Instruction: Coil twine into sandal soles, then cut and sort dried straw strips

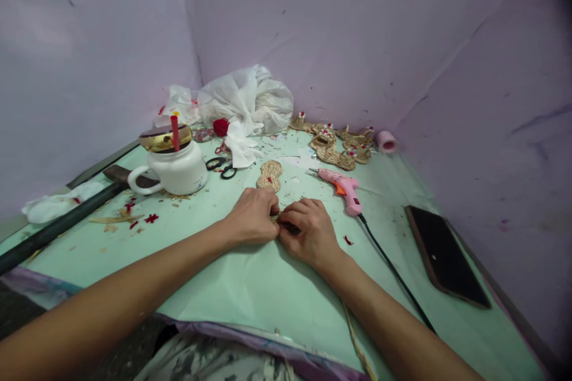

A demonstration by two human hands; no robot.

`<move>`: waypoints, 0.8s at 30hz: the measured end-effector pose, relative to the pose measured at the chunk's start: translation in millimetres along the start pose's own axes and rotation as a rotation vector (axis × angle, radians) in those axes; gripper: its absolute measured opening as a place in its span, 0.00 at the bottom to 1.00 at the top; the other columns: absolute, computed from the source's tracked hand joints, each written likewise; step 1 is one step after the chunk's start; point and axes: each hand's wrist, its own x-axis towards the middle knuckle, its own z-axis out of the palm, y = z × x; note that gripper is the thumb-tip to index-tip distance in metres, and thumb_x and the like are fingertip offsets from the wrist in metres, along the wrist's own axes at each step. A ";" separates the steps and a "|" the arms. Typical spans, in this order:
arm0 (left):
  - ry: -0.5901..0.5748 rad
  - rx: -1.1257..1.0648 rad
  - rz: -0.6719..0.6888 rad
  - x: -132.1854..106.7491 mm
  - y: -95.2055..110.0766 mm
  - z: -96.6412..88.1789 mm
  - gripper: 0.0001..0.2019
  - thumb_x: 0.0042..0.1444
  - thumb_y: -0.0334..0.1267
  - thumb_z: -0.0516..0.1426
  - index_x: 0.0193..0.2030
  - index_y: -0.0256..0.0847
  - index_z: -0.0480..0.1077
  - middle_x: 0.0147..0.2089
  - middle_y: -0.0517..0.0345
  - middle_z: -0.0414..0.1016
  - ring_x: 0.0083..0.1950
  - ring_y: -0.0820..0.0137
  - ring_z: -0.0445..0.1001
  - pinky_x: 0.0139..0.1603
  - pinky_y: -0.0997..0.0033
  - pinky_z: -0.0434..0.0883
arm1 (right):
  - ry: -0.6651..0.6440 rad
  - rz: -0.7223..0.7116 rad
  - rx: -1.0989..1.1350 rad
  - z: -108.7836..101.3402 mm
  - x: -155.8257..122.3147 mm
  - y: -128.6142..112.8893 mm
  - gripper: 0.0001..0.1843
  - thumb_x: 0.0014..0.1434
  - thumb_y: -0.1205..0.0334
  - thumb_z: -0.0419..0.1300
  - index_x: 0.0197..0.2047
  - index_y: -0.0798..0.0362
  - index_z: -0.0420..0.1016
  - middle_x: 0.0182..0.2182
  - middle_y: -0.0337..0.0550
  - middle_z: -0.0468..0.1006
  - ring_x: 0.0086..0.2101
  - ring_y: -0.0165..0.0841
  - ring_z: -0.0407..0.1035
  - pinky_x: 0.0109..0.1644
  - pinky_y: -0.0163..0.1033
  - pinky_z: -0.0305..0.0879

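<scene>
Pale green sheeting (232, 292) covers the table in the head view, where two bare hands meet. The left hand (254, 217) is curled closed on a straw-coloured sliver (275, 218), mostly hidden by the fingers. The right hand (310, 229) arches against it, fingertips bunched; whether they grip, I cannot tell. Just beyond the left hand lies a braided straw piece (269, 174) with a red speck, its near end obscured. Beyond the right hand is a pink glue gun (342, 186), its black cord (393, 269) disappearing behind the right forearm. A straw strand (353, 333) emerges beside that forearm, cut off below. Left of the hands, a white mug (181, 169) partly hides a hammer (67, 220), whose handle leaves the frame.
</scene>
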 end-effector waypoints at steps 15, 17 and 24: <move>0.035 0.051 -0.039 -4.8 10.2 -5.9 0.12 0.37 0.34 0.53 0.32 0.39 0.71 0.32 0.54 0.74 0.35 0.64 0.70 0.40 0.63 0.61 | 0.174 0.255 0.354 -43.8 -3.0 15.9 0.21 0.48 0.57 0.62 0.46 0.52 0.68 0.35 0.44 0.78 0.37 0.36 0.71 0.43 0.42 0.63; 0.069 0.092 0.004 -6.8 11.3 -8.6 0.12 0.36 0.33 0.53 0.31 0.39 0.72 0.33 0.52 0.74 0.37 0.62 0.70 0.43 0.60 0.61 | 0.387 0.414 0.275 -57.2 -2.9 28.2 0.15 0.51 0.55 0.59 0.42 0.53 0.71 0.33 0.44 0.78 0.34 0.35 0.72 0.41 0.41 0.64; 0.334 0.000 0.088 -10.7 -8.2 -24.0 0.17 0.38 0.30 0.53 0.38 0.38 0.74 0.40 0.51 0.74 0.43 0.60 0.71 0.48 0.56 0.63 | 0.238 0.900 -0.146 -78.5 -4.0 69.7 0.23 0.53 0.46 0.52 0.41 0.55 0.75 0.35 0.51 0.79 0.36 0.44 0.72 0.35 0.42 0.61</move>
